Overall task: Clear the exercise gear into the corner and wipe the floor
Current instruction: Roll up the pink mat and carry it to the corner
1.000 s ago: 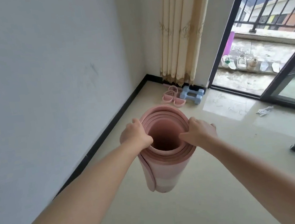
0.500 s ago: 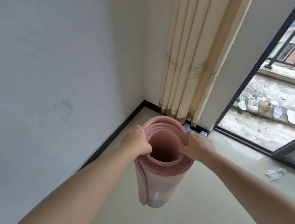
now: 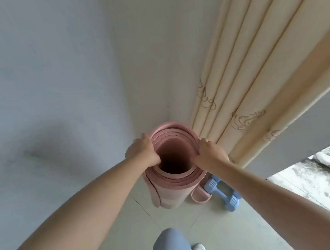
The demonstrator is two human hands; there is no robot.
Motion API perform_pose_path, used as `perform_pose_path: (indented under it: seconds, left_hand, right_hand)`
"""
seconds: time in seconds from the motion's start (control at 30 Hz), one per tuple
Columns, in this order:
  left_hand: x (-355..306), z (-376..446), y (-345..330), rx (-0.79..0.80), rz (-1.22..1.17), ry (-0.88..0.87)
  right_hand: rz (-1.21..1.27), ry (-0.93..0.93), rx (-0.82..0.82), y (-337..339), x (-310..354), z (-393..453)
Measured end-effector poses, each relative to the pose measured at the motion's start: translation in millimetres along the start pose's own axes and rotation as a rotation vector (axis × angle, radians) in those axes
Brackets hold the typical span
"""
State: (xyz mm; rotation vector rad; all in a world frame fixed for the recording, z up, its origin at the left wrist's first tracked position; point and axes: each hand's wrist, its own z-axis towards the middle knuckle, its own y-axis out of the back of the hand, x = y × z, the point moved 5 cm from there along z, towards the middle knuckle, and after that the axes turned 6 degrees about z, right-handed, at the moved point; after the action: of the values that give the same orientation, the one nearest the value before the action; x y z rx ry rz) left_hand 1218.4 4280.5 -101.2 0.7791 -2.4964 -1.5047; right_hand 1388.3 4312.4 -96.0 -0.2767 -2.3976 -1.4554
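A rolled pink exercise mat (image 3: pixel 169 195) stands upright in the room's corner, its open top end facing me. My left hand (image 3: pixel 141 152) grips the left side of its top rim and my right hand (image 3: pixel 211 153) grips the right side. Its lower end looks to be at the floor, though I cannot tell if it touches. Just right of the mat's base lie two light blue dumbbells (image 3: pixel 225 193) and a pink band-like item (image 3: pixel 201 198), partly hidden behind the roll.
White walls meet behind the mat. A cream curtain (image 3: pixel 259 84) hangs to the right, close to my right hand. An open doorway to a concrete balcony (image 3: pixel 321 184) is at the right. My leg (image 3: pixel 171 248) and shoes are below.
I have walked into the corner with the mat held in both hands. The mat now stands by the walls, and the dumbbells and pink item have come into view beside its base.
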Motion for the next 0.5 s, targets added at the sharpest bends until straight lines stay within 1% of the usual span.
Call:
perform_pose_path:
  seconds: [0.13, 0.27, 0.5]
  left_hand:
    - [-14.2, 65.2, 15.9, 0.003, -0.039, 0.067]
    - [-30.4, 148.1, 26.3, 0.009, -0.016, 0.033]
    - [-61.5, 274.7, -0.9, 0.105, -0.119, 0.045]
  right_hand:
    - [0.020, 0.005, 0.048, 18.2, 12.4, 82.0]
    - [0.071, -0.047, 0.097, 19.0, 16.4, 167.6]
    - [0.103, -0.160, 0.162, -4.3, -3.0, 293.0]
